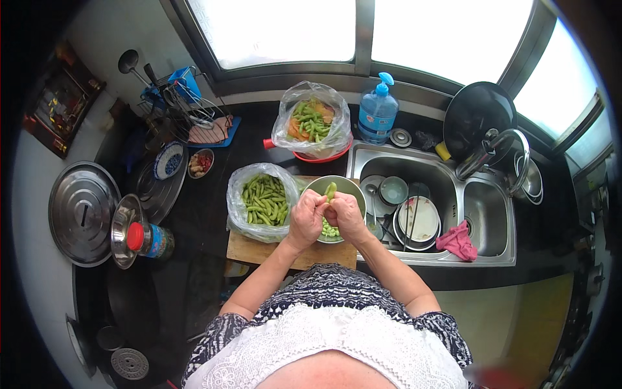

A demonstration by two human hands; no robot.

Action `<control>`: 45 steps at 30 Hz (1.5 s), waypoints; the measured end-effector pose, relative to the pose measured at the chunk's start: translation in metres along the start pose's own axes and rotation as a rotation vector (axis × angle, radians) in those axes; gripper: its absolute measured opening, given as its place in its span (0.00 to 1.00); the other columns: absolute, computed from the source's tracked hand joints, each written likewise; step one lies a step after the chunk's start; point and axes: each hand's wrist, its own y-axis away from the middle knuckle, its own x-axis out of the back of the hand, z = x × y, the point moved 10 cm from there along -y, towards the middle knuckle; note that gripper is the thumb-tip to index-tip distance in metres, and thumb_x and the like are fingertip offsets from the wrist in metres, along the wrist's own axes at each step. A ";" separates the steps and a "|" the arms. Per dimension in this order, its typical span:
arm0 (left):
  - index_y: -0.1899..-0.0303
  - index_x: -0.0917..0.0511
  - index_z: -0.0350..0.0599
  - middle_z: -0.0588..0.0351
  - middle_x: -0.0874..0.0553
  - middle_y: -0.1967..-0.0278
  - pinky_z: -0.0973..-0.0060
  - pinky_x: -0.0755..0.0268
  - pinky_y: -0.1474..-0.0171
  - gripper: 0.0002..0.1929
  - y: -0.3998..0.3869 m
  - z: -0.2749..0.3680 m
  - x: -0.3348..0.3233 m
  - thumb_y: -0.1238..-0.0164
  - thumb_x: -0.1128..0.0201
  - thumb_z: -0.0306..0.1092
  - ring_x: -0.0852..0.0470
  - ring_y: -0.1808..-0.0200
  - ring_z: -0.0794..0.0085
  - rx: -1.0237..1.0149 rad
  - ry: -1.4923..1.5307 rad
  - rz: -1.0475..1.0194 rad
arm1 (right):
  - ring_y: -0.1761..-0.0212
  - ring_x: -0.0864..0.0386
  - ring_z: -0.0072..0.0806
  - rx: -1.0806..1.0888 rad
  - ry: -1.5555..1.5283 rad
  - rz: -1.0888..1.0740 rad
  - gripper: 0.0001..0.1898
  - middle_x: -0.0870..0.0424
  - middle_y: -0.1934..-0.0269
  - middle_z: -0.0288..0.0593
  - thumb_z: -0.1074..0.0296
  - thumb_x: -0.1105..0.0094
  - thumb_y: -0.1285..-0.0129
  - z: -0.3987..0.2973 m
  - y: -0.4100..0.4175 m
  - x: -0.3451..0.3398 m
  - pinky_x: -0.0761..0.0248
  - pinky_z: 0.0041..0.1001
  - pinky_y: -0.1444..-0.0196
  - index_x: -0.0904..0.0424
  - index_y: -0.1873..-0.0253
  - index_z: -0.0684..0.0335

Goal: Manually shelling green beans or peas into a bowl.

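Note:
A green bean pod [331, 190] is pinched between the fingertips of my left hand [307, 216] and my right hand [346, 215], which meet above a metal bowl [360, 193]. Shelled green beans [330, 229] lie in the bottom of that bowl, partly covered by my hands. To the left, a clear plastic bag [235, 204] stands open, full of whole pods [265, 199]. Bag and bowl rest on a wooden cutting board [291, 253]. Farther back, another plastic bag [284, 131] holds green pods over orange scraps, in a red container [318, 156].
To the right is a double steel sink [406, 160] with stacked bowls, plates [419, 219], chopsticks and a pink cloth [457, 241]. A blue pump bottle [378, 119] stands behind it. Pot lids [83, 214], a red-capped jar [150, 239] and a utensil rack [187, 97] occupy the left.

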 end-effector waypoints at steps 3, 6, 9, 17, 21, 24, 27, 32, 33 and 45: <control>0.66 0.27 0.37 0.50 0.24 0.74 0.72 0.32 0.70 0.04 0.006 -0.002 0.002 0.41 0.41 0.21 0.24 0.74 0.62 -0.001 -0.063 0.113 | 0.85 0.46 0.12 0.027 -0.011 0.052 0.09 0.39 0.83 0.27 0.71 0.57 0.39 0.003 0.001 0.002 0.54 0.17 0.85 0.31 0.73 0.60; 0.66 0.28 0.36 0.52 0.24 0.74 0.72 0.31 0.69 0.03 0.011 -0.007 0.000 0.39 0.42 0.22 0.24 0.72 0.65 0.082 -0.054 0.151 | 0.85 0.44 0.10 0.042 -0.026 0.073 0.08 0.37 0.81 0.26 0.70 0.58 0.39 0.008 0.000 0.005 0.49 0.14 0.85 0.29 0.71 0.60; 0.66 0.29 0.37 0.57 0.24 0.76 0.77 0.34 0.74 0.03 0.011 -0.018 0.000 0.35 0.45 0.25 0.27 0.77 0.75 0.218 0.011 0.178 | 0.83 0.41 0.10 0.059 -0.013 0.077 0.08 0.36 0.80 0.26 0.71 0.59 0.38 0.007 -0.001 0.003 0.44 0.13 0.82 0.29 0.70 0.60; 0.67 0.28 0.41 0.65 0.28 0.81 0.88 0.51 0.85 0.06 0.034 -0.073 -0.022 0.31 0.48 0.30 0.40 0.87 0.88 0.938 0.787 0.227 | 0.81 0.40 0.11 0.193 0.161 0.068 0.10 0.33 0.79 0.27 0.68 0.56 0.33 0.001 -0.003 0.000 0.47 0.16 0.81 0.29 0.70 0.60; 0.68 0.27 0.40 0.66 0.27 0.81 0.87 0.49 0.84 0.06 0.026 -0.077 -0.005 0.33 0.44 0.30 0.38 0.85 0.89 0.803 0.567 0.213 | 0.83 0.39 0.12 -0.102 0.059 -0.020 0.13 0.31 0.80 0.28 0.59 0.50 0.32 0.018 -0.005 0.015 0.47 0.16 0.83 0.28 0.67 0.61; 0.72 0.25 0.39 0.67 0.27 0.81 0.87 0.47 0.83 0.07 0.018 -0.077 0.002 0.35 0.41 0.30 0.36 0.83 0.89 0.704 0.278 0.063 | 0.81 0.33 0.14 0.058 0.317 0.154 0.18 0.27 0.79 0.32 0.51 0.43 0.37 -0.008 -0.003 0.035 0.41 0.17 0.81 0.27 0.67 0.63; 0.74 0.24 0.39 0.68 0.27 0.81 0.87 0.46 0.82 0.08 0.013 -0.072 -0.006 0.36 0.40 0.30 0.35 0.81 0.89 0.651 0.149 -0.084 | 0.79 0.31 0.16 0.082 0.478 0.084 0.18 0.25 0.78 0.34 0.52 0.42 0.37 -0.011 -0.007 0.029 0.38 0.18 0.78 0.26 0.66 0.65; 0.75 0.25 0.39 0.67 0.27 0.83 0.86 0.50 0.85 0.09 0.028 -0.083 -0.021 0.37 0.40 0.31 0.37 0.86 0.89 0.938 0.515 -0.142 | 0.77 0.29 0.16 0.051 0.687 -0.053 0.15 0.23 0.76 0.36 0.56 0.40 0.38 -0.013 -0.009 0.014 0.37 0.18 0.77 0.26 0.65 0.65; 0.75 0.25 0.39 0.66 0.28 0.83 0.86 0.51 0.87 0.10 0.038 -0.080 -0.028 0.37 0.39 0.31 0.38 0.88 0.88 1.105 0.739 -0.146 | 0.77 0.29 0.16 0.051 0.686 -0.054 0.15 0.23 0.76 0.36 0.56 0.40 0.38 -0.015 -0.007 0.011 0.37 0.18 0.77 0.26 0.65 0.65; 0.75 0.26 0.41 0.65 0.28 0.84 0.87 0.51 0.87 0.10 0.030 -0.076 -0.031 0.37 0.38 0.33 0.38 0.88 0.89 0.892 0.492 -0.167 | 0.85 0.38 0.13 -0.222 0.367 0.014 0.03 0.29 0.81 0.31 0.73 0.52 0.42 0.018 -0.006 0.021 0.50 0.15 0.85 0.28 0.67 0.61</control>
